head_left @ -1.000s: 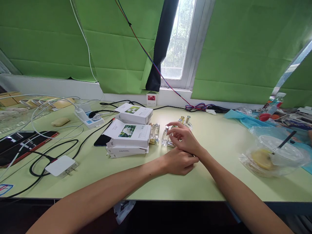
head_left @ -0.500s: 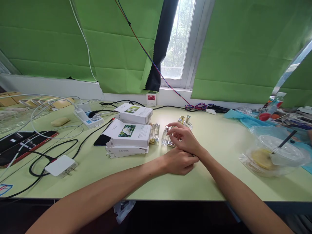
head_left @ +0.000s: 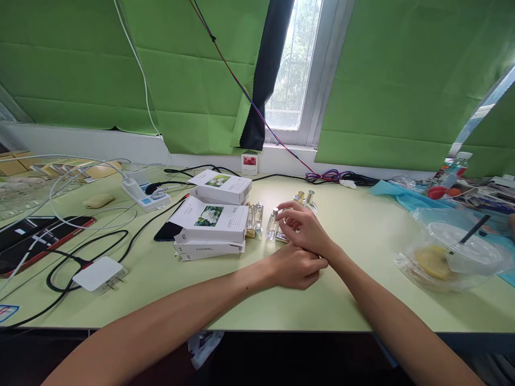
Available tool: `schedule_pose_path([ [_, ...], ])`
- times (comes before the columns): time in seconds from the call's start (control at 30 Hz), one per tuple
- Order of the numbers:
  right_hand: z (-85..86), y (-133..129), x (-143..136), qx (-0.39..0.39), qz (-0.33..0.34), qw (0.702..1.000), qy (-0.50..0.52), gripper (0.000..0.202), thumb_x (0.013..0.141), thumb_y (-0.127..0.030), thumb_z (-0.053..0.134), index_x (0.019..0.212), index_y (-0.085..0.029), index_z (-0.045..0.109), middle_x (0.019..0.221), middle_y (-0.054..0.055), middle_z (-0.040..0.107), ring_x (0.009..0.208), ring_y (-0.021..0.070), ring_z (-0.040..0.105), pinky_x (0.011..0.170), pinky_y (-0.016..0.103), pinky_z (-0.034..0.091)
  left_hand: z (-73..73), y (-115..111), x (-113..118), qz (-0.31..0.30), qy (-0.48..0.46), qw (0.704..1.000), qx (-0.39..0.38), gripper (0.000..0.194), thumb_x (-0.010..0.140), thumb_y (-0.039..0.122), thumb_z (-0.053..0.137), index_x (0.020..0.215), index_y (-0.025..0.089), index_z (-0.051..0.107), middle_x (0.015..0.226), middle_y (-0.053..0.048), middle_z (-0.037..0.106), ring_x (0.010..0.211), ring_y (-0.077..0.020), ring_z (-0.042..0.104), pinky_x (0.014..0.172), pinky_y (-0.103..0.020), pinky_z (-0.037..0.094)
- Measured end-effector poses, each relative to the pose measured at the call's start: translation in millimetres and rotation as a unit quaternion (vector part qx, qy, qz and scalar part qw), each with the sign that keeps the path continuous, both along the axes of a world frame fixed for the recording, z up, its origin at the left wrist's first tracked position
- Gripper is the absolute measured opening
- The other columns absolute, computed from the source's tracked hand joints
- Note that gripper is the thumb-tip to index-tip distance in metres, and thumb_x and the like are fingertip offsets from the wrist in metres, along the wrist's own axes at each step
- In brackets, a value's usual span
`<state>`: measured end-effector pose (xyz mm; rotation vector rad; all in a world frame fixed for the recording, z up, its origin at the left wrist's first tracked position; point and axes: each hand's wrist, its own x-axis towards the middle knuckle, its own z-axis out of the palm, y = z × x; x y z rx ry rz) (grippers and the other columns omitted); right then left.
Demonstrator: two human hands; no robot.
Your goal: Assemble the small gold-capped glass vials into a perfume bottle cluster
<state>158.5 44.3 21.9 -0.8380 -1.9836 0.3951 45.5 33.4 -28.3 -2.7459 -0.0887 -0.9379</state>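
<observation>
My left hand (head_left: 300,266) rests on the table with its fingers curled into a loose fist, and nothing shows in it. Across its wrist and back lies my right hand (head_left: 303,228), fingers loosely bent and apart, holding nothing. Its fingertips hang close to a small clear glass bottle (head_left: 271,225); whether they touch cannot be made out. Behind that hand stand bottles with gold and silver caps (head_left: 310,196), partly hidden. To the left, several slim glass bottles (head_left: 258,219) lie beside a white box with a flower picture (head_left: 231,221).
Another white flower box (head_left: 231,186) sits farther back. At left are a power strip (head_left: 147,197), a white charger (head_left: 101,274), tangled cables and a phone (head_left: 44,238). A bagged drink cup with a straw (head_left: 450,252) stands at right. The table's front edge (head_left: 281,329) runs below my forearms.
</observation>
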Motion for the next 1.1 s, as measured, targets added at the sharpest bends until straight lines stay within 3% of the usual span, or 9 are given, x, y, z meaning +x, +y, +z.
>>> schedule_pose_path([
  [1.1,-1.1,1.3,0.2,0.005,0.005,1.000,-0.001,0.013,0.086,-0.012,0.060,0.090,-0.021,0.069,0.112,0.006,0.062,0.063,0.0080,0.056,0.062,0.028,0.055,0.5,-0.9,0.1,0.002,0.013,1.000,0.004,0.018,0.086,0.012,0.047,0.072,0.018,0.056,0.057,0.001,0.057,0.053,-0.0130,0.051,0.052,-0.030,0.032],
])
